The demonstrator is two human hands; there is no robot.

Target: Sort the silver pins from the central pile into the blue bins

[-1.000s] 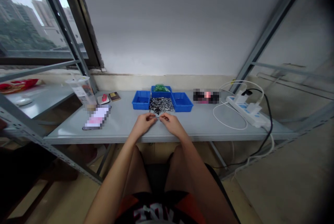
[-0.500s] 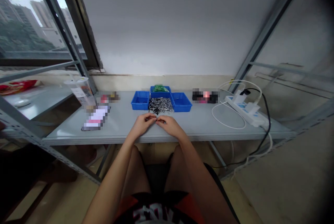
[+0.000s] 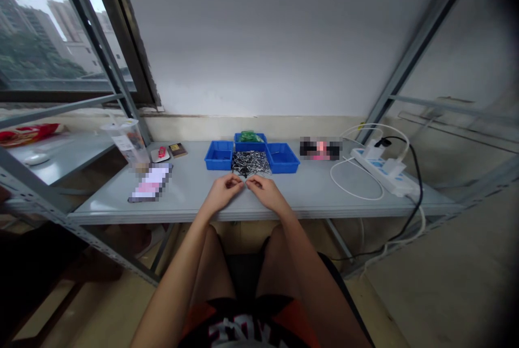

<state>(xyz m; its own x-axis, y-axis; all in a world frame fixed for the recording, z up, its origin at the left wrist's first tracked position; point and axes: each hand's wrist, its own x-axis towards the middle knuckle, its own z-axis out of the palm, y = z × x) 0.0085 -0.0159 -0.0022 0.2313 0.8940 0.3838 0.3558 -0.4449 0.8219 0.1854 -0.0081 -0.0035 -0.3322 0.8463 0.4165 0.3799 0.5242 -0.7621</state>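
Note:
My left hand [image 3: 225, 190] and my right hand [image 3: 261, 188] rest close together over the front of the grey table, fingertips a small gap apart. Both are closed in a pinch. Whatever the fingers hold is too small to make out. Just beyond them lies a pile of small shiny metal pieces [image 3: 253, 162], with some black ones at its near left edge. Blue bins stand around the pile: a left bin [image 3: 219, 165], a right bin [image 3: 286, 166], and a back bin [image 3: 250, 146] with green packets [image 3: 248, 136] in it.
On the left are a blurred phone [image 3: 151, 183], a clear plastic container [image 3: 127, 142], a small dark box [image 3: 177, 149] and a red item [image 3: 162, 152]. At right, a white power strip [image 3: 381, 172] trails cables near a blurred dark object [image 3: 320, 149]. Metal posts frame the table.
My hands have drawn slightly apart, leaving a gap between the fingertips that nearly met before. The view has shifted a little; bins and pile have stayed put.

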